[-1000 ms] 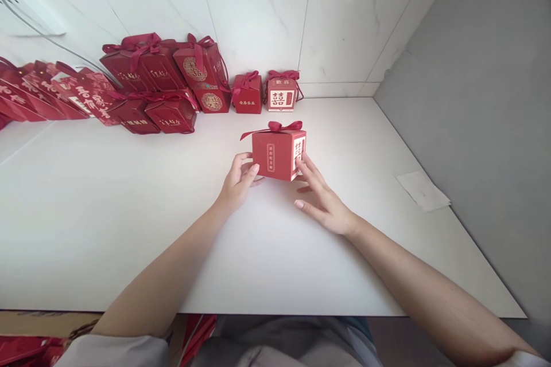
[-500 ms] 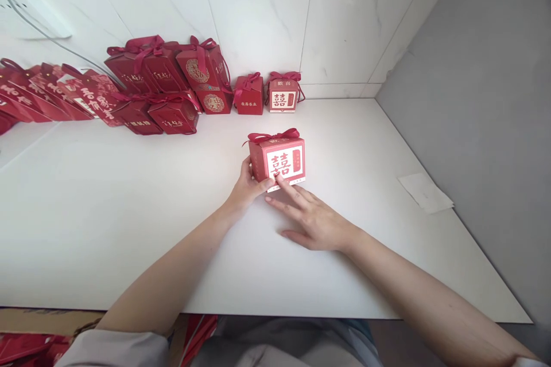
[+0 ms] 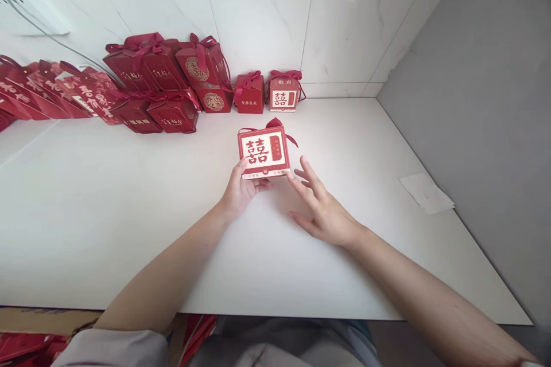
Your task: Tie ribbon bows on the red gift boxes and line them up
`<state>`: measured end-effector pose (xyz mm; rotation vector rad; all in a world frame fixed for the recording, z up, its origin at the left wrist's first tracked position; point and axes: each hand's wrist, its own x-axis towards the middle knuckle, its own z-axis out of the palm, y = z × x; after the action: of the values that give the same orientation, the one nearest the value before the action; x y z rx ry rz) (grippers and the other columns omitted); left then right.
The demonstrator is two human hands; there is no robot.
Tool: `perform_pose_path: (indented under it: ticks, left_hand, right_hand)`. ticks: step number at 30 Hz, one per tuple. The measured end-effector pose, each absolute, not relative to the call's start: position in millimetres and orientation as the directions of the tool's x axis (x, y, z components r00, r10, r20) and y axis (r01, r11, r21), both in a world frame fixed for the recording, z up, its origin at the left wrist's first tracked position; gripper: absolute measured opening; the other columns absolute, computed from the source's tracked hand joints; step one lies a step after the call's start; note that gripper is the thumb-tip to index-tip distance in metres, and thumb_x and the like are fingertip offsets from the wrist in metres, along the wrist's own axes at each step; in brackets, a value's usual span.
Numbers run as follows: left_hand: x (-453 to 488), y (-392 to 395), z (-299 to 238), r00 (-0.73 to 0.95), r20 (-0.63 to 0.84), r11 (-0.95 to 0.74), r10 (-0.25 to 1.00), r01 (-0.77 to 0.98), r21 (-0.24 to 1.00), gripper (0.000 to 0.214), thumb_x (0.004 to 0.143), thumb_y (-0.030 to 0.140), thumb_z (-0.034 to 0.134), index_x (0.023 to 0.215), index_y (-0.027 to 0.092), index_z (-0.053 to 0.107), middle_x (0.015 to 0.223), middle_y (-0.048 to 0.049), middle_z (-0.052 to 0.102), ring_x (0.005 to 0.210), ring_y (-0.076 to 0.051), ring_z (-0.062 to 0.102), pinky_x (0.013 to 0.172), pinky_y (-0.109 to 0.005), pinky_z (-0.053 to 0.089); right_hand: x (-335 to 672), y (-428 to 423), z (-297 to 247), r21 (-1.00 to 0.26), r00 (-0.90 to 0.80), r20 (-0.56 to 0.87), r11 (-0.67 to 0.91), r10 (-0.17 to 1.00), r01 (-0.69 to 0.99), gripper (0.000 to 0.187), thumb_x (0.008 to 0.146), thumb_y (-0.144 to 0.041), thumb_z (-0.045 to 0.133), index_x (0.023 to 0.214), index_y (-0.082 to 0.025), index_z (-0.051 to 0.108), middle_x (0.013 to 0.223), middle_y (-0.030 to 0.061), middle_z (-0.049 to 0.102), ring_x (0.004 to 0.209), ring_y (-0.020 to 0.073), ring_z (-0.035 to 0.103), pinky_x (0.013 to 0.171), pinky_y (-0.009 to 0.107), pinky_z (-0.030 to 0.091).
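Note:
A red gift box point(image 3: 263, 152) with a white panel and large red characters is tilted so its front faces me. A dark red ribbon point(image 3: 274, 123) is tied at its top, one tail hanging to the right. My left hand point(image 3: 241, 186) grips the box at its lower left, thumb on the front and fingers beneath. Close to the box's lower right corner is my right hand point(image 3: 321, 203), its fingers spread and holding nothing. Whether its index fingertip touches the corner, I cannot tell.
Against the tiled wall stand a matching box point(image 3: 283, 94), a smaller red box point(image 3: 249, 94) and several stacked red boxes point(image 3: 150, 71). Red gift bags point(image 3: 88, 92) line the far left. A white paper point(image 3: 427, 193) lies by the right edge of the white table point(image 3: 129, 200).
The gift box has shifted left and turned, its front now tilted up towards me. My right hand has drawn away from its front, and its fingers have spread.

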<state>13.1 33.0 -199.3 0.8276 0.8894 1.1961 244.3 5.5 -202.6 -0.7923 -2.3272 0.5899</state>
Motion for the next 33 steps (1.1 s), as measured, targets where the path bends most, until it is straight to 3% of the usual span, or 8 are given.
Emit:
perform_pose_path:
  ticks: [4, 7, 12, 15, 19, 23, 26, 33]
  left_hand:
    - [14, 31, -201, 0.217, -0.069, 0.144, 0.974, -0.35, 0.926, 0.055, 0.088, 0.062, 0.052, 0.122, 0.02, 0.059, 0.121, -0.0123, 0.067, 0.102, -0.028, 0.065, 0.082, -0.039, 0.056]
    - [13, 31, -203, 0.253, -0.04, 0.129, 0.967, -0.345, 0.93, 0.056, 0.088, 0.063, 0.051, 0.125, 0.021, 0.057, 0.128, -0.0132, 0.065, 0.108, -0.031, 0.065, 0.083, -0.042, 0.056]
    - [3, 35, -205, 0.425, -0.144, 0.263, 0.894, -0.236, 0.936, 0.072, 0.085, 0.078, 0.04, 0.129, 0.024, 0.055, 0.124, -0.0135, 0.068, 0.082, -0.029, 0.072, 0.078, -0.046, 0.058]
    - [-1, 33, -201, 0.589, -0.262, 0.417, 0.764, -0.142, 0.898, 0.086, 0.08, 0.088, 0.027, 0.137, 0.027, 0.05, 0.121, -0.013, 0.07, 0.067, -0.028, 0.072, 0.072, -0.046, 0.058]
    - [0, 30, -192, 0.656, -0.32, 0.539, 0.684, -0.158, 0.827, 0.097, 0.078, 0.091, 0.02, 0.139, 0.022, 0.049, 0.106, -0.0148, 0.074, 0.059, -0.025, 0.069, 0.062, -0.039, 0.057]
    - [2, 31, -182, 0.604, -0.342, 0.599, 0.72, -0.292, 0.746, 0.105, 0.075, 0.093, 0.013, 0.126, 0.014, 0.059, 0.093, -0.0146, 0.072, 0.044, -0.014, 0.055, 0.051, -0.032, 0.051]
    - [1, 34, -178, 0.519, -0.349, 0.582, 0.78, -0.397, 0.71, 0.102, 0.077, 0.091, 0.008, 0.116, 0.014, 0.063, 0.087, -0.012, 0.068, 0.039, -0.009, 0.042, 0.044, -0.029, 0.044]
    - [-3, 37, -182, 0.497, -0.378, 0.589, 0.781, -0.387, 0.709, 0.108, 0.073, 0.093, 0.006, 0.118, 0.014, 0.063, 0.087, -0.0119, 0.066, 0.04, -0.01, 0.038, 0.044, -0.031, 0.04]
  right_hand:
    - [244, 5, -203, -0.742, -0.6, 0.312, 0.584, 0.736, 0.33, 0.093, 0.094, -0.027, 0.057, 0.159, -0.037, -0.01, 0.169, -0.0003, -0.01, 0.156, 0.0328, 0.01, 0.112, 0.058, 0.045]
    - [244, 7, -207, -0.804, -0.59, 0.258, 0.509, 0.765, 0.308, 0.093, 0.094, -0.029, 0.058, 0.159, -0.038, -0.008, 0.17, -0.0006, -0.005, 0.155, 0.0316, 0.013, 0.114, 0.057, 0.043]
    - [246, 11, -210, -0.817, -0.534, 0.299, 0.502, 0.79, 0.285, 0.085, 0.096, -0.03, 0.056, 0.16, -0.04, 0.0, 0.17, -0.0001, 0.002, 0.153, 0.0316, 0.023, 0.112, 0.056, 0.046]
    - [246, 11, -209, -0.805, -0.482, 0.373, 0.535, 0.793, 0.257, 0.082, 0.096, -0.032, 0.056, 0.159, -0.04, 0.004, 0.169, -0.0004, 0.006, 0.154, 0.0309, 0.017, 0.111, 0.056, 0.048]
    - [245, 11, -206, -0.774, -0.479, 0.417, 0.578, 0.772, 0.259, 0.084, 0.096, -0.032, 0.057, 0.16, -0.038, 0.002, 0.169, 0.0006, 0.006, 0.156, 0.0308, 0.01, 0.116, 0.058, 0.04]
    - [245, 9, -207, -0.792, -0.46, 0.407, 0.556, 0.789, 0.252, 0.08, 0.097, -0.033, 0.055, 0.159, -0.041, 0.005, 0.169, 0.0034, 0.006, 0.146, 0.0326, 0.035, 0.104, 0.056, 0.052]
    - [244, 8, -208, -0.791, -0.423, 0.429, 0.558, 0.798, 0.251, 0.074, 0.098, -0.033, 0.052, 0.158, -0.043, 0.01, 0.167, 0.0057, 0.012, 0.132, 0.0311, 0.051, 0.099, 0.056, 0.055]
    - [245, 7, -209, -0.783, -0.436, 0.435, 0.57, 0.788, 0.25, 0.071, 0.099, -0.031, 0.051, 0.157, -0.044, 0.014, 0.166, 0.0052, 0.015, 0.128, 0.0298, 0.054, 0.096, 0.053, 0.057]
